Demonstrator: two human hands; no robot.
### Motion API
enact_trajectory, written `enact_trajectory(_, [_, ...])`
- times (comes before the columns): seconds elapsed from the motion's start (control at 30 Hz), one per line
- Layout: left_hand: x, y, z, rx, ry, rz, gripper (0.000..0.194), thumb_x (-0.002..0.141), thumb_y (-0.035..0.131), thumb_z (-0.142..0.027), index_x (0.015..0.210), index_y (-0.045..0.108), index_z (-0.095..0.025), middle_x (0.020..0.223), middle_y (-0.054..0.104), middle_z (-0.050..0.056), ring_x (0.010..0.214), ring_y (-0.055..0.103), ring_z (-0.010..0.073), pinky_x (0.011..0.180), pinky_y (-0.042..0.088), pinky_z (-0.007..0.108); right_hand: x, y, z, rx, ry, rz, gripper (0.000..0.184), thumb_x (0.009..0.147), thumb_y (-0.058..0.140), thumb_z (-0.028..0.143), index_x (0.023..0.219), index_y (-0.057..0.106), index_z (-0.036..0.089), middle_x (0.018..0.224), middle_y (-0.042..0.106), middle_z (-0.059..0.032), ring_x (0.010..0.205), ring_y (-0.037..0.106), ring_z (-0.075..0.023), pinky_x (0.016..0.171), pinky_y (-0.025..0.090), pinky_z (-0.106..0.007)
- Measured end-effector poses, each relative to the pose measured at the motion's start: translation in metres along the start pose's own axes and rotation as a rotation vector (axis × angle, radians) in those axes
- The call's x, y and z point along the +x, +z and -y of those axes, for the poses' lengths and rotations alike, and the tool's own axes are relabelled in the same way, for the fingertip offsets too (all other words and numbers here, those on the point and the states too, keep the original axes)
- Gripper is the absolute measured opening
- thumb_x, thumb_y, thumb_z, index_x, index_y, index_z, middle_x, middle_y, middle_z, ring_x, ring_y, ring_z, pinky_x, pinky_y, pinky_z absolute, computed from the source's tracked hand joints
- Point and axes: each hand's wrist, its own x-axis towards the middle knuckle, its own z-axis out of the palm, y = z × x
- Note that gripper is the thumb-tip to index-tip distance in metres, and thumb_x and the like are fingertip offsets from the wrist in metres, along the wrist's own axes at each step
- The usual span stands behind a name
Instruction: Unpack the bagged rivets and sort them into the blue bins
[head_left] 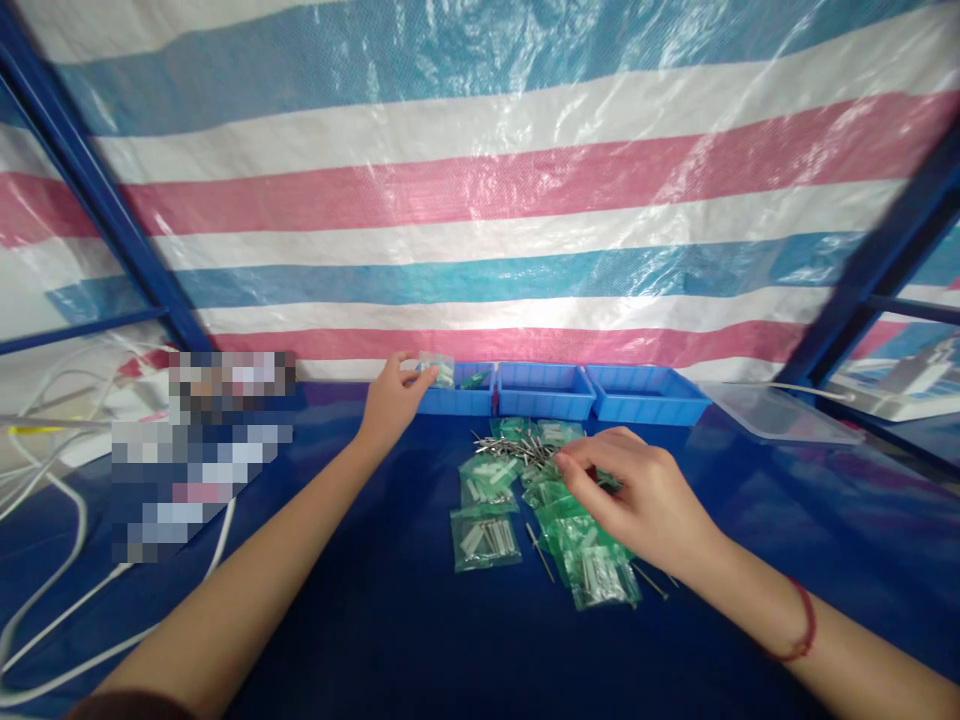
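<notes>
Small clear bag in left hand's fingertips

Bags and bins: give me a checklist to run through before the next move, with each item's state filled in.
1. Left hand gripping a bag: ok.
2. That bag at the left bin: ok.
3. That bag sealed: cannot tell, too small.
4. Right hand gripping a pin: cannot tell, fingertips meet but nothing shows clearly between them.
5. All pins in the pile: not ok, a loose pin lies nearer.
6. Cables away from the bagged parts: ok.
</notes>
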Motion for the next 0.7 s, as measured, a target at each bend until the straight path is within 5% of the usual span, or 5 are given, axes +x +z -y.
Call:
enact_trajectory(0.2, [-0.004,-0.002,0.005,0.123,0.172,0.041,0.034,0.086,0.046,-0.036,0.106,0.063,-0.014,0.114,0.065,0.012,0.108,0.057,0.0256,0.098,0.038,0.038,0.004,-0.01,0.001,-0.083,-0.198,0.378,0.022,0.086,0.053,0.033,0.073,0.064,0.019,0.057,0.056,0.0004,0.055,0.052,-0.0143,0.059,0.037,-0.031])
enact_trajectory(0.33, [-0.009,-0.005,-0.002,0.143,0.24,0.058,0.03,0.088,0.043,-0.029,0.102,0.063,-0.013,0.11,0.065,0.013,0.107,0.056,0.0245,0.098,0.037,0.038,0.004,-0.02,0.001,-0.092,-0.221,0.54,0.034,0.062,0.074,0.05,0.082,0.066,0.022,0.073,0.061,-0.0018,0.073,0.057,-0.021,0.069,0.041,-0.036])
enact_trajectory(0.43, [-0.019,-0.005,-0.011,0.13,0.265,0.08,0.025,0.087,0.044,-0.026,0.099,0.063,-0.015,0.105,0.066,0.01,0.099,0.058,0.0224,0.094,0.04,0.035,0.003,-0.022,-0.001,-0.088,-0.215,0.57,0.038,0.056,0.08,0.047,0.082,0.066,0.022,0.078,0.06,-0.0021,0.078,0.057,-0.0222,0.072,0.042,-0.037])
enact_trajectory(0.57, [-0.044,-0.005,-0.036,0.043,0.338,0.189,0.022,0.088,0.046,-0.026,0.097,0.064,-0.017,0.1,0.067,0.007,0.091,0.059,0.0198,0.087,0.042,0.032,0.003,-0.019,-0.003,0.022,-0.149,0.613,0.017,0.076,0.069,0.035,0.079,0.062,0.02,0.073,0.06,-0.0009,0.073,0.057,-0.0178,0.063,0.043,-0.031])
enact_trajectory(0.7, [-0.073,-0.006,-0.066,-0.187,0.421,0.428,0.022,0.089,0.049,-0.032,0.102,0.063,-0.02,0.097,0.067,0.005,0.09,0.06,0.0182,0.083,0.043,0.03,0.005,-0.01,-0.002,0.277,0.123,0.376,0.018,0.086,0.058,0.032,0.074,0.061,0.019,0.066,0.06,0.0013,0.058,0.055,-0.0111,0.053,0.042,-0.024])
